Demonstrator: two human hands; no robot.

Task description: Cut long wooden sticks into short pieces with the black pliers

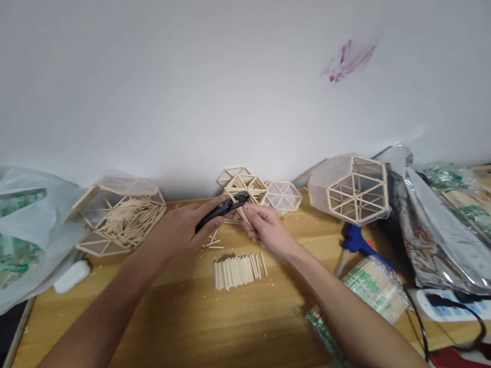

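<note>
Above the middle of the wooden table [177, 334], a pair of black cutters [219, 209] is gripped by the left hand [184, 224], with the fingers wrapped around the handles; whether the blades are closed cannot be told. Just beside the cutter tips, thin wood [244, 216] is pinched between the thumb and fingers of the right hand [268, 228]; how many sticks are held cannot be made out.

Nearer the table's front edge, a row of short sticks [237, 272] is laid side by side, so a fair share of the cutting can be judged as done. A few loose pieces [214, 242] are scattered between this row and the hands. Many more are heaped in a hexagonal frame [86, 244] at the left, and others are gathered at a smaller frame [231, 173] behind the cutters. By the wall [187, 75], a large frame [358, 195] is already joined and partly covered in pale sheeting.

What is left can be judged only loosely: a stick packet [374, 286] is placed near a blue tool [356, 239], apparently unused, and a second packet [325, 339] is partly hidden by the right forearm [345, 316].
</note>
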